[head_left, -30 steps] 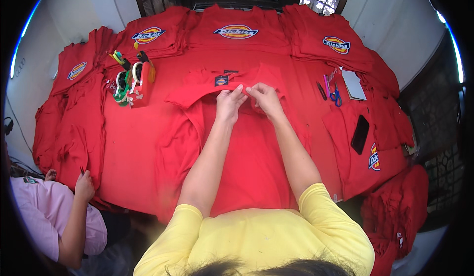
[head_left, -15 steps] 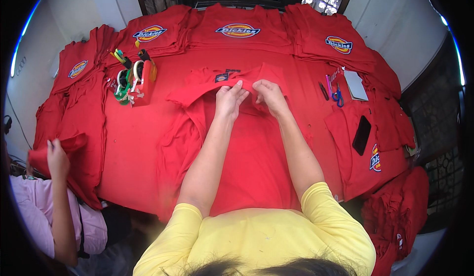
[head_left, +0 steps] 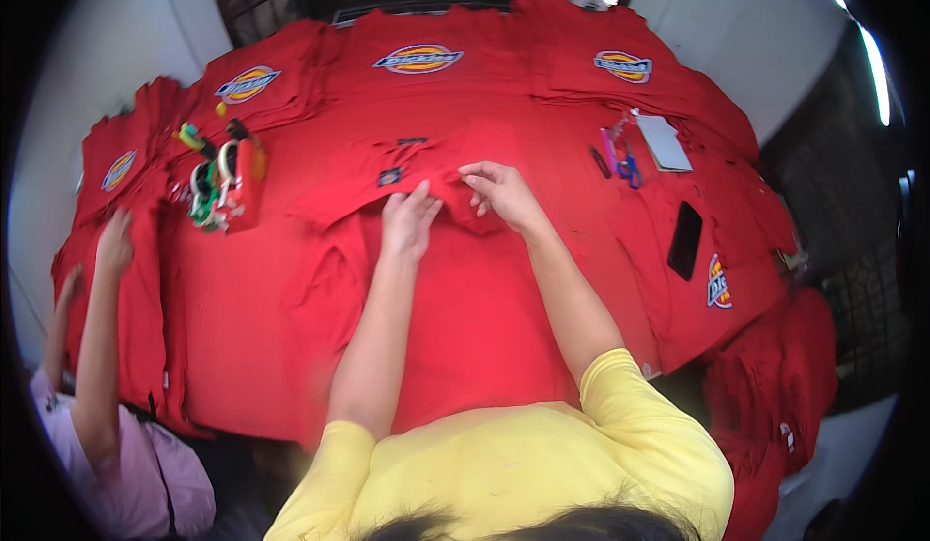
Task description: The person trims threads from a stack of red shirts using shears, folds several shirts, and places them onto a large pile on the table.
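Observation:
A red T-shirt (head_left: 455,309) is spread in front of me on the red-covered table, its neck end away from me and a small dark label (head_left: 389,177) showing inside. My left hand (head_left: 409,223) is closed on a raised fold of the shirt, just below the label. Close to its right, my right hand (head_left: 499,194) pinches the same raised edge between thumb and fingers. Some motion blur softens both fingertips, and the cloth behind them is partly hidden.
Piles of red shirts (head_left: 418,81) line the far edge and both sides. A tape dispenser (head_left: 231,181) with pens stands at the left. Blue scissors (head_left: 629,168), a paper pad (head_left: 666,144) and a black phone (head_left: 685,241) lie right. A co-worker's hand (head_left: 114,241) is at the left pile.
The whole view has shifted, so the table appears farther left. My hands still hold the shirt's edge, slightly turned. The co-worker has lowered the lifted red cloth and reached forward over the left pile.

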Motion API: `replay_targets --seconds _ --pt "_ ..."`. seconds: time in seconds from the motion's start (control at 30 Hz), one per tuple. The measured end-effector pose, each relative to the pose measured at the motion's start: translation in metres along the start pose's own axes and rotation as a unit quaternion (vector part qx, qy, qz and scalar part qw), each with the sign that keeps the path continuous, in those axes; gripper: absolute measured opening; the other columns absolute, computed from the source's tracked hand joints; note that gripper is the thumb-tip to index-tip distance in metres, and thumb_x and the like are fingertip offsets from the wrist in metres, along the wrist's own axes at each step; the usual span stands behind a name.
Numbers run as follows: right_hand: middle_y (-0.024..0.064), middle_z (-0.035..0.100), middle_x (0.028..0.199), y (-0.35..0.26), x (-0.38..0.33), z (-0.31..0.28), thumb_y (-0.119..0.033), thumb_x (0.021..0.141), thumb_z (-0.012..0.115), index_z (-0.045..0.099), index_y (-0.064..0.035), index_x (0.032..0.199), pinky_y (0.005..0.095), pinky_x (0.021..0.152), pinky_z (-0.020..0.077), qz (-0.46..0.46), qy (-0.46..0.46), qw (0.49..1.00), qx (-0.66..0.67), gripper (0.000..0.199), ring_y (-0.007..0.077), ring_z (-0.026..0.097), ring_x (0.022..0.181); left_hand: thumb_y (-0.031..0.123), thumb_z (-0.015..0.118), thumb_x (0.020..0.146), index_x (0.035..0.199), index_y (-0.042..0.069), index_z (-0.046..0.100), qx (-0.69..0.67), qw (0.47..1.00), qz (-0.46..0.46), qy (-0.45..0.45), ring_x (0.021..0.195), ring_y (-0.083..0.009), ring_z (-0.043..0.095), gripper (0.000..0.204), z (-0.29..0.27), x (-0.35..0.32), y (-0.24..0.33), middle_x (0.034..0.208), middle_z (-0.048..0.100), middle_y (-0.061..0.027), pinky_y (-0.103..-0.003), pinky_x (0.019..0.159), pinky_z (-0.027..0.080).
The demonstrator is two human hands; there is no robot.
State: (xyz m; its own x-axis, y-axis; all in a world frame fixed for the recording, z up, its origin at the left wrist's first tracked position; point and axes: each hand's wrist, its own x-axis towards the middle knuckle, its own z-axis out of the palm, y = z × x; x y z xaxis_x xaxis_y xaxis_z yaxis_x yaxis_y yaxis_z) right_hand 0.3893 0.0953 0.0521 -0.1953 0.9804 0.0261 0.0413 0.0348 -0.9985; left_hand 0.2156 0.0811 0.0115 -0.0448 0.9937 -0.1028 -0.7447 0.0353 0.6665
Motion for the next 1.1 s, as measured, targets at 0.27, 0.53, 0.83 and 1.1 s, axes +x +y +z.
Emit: replay_targets --seconds 0.27,0.53,0.83,1.1 --pt "0.0108 0.069 0.083 0.021 0.016 -0.261 -0.015 0.087 0.057 0.070 -0.0008 0.097 0.0315 0.070 0.0483 -0.040 0.364 0.861 -0.353 0.022 0.0203 0.064 0.077 0.003 0.060 0.087 0.097 0.007 0.053 -0.110 0.991 -0.070 0.019 0.103 -0.0231 0.059 0.013 0.001 -0.018 -0.005 0.103 0.061 -0.0081 -0.040 0.097 0.045" --pt "0.0061 0.066 0.071 0.045 0.036 -0.351 -0.009 0.082 0.055 0.071 -0.0039 0.090 0.0295 0.052 0.0466 0.035 0.452 0.858 -0.240 0.018 0.0151 0.060 0.061 0.004 0.060 0.087 0.095 0.006 0.055 -0.131 0.988 -0.075 0.027 0.104 -0.0231 0.059 0.010 0.006 -0.017 -0.007 0.104 0.061 -0.0086 -0.039 0.095 0.046" --pt "0.0011 0.062 0.070 0.027 0.080 -0.184 -0.021 0.088 0.062 0.068 -0.0040 0.095 0.0212 0.045 0.0425 -0.017 0.234 0.956 -0.177 0.019 0.0057 0.052 0.054 0.009 0.060 0.089 0.095 0.008 0.059 -0.126 0.985 -0.114 -0.038 0.090 -0.0183 0.064 0.006 -0.007 -0.026 -0.010 0.095 0.066 -0.0051 -0.034 0.086 0.049" --pt "0.0071 0.068 0.084 -0.037 0.114 0.155 -0.016 0.084 0.065 0.068 -0.0033 0.100 0.0278 0.065 0.0524 -0.045 -0.203 0.968 -0.138 0.021 0.0145 0.064 0.076 0.014 0.060 0.091 0.108 0.006 0.058 -0.156 0.972 -0.133 -0.116 0.093 -0.0191 0.064 0.019 -0.076 -0.023 -0.043 0.100 0.066 -0.0067 -0.036 0.087 0.051"
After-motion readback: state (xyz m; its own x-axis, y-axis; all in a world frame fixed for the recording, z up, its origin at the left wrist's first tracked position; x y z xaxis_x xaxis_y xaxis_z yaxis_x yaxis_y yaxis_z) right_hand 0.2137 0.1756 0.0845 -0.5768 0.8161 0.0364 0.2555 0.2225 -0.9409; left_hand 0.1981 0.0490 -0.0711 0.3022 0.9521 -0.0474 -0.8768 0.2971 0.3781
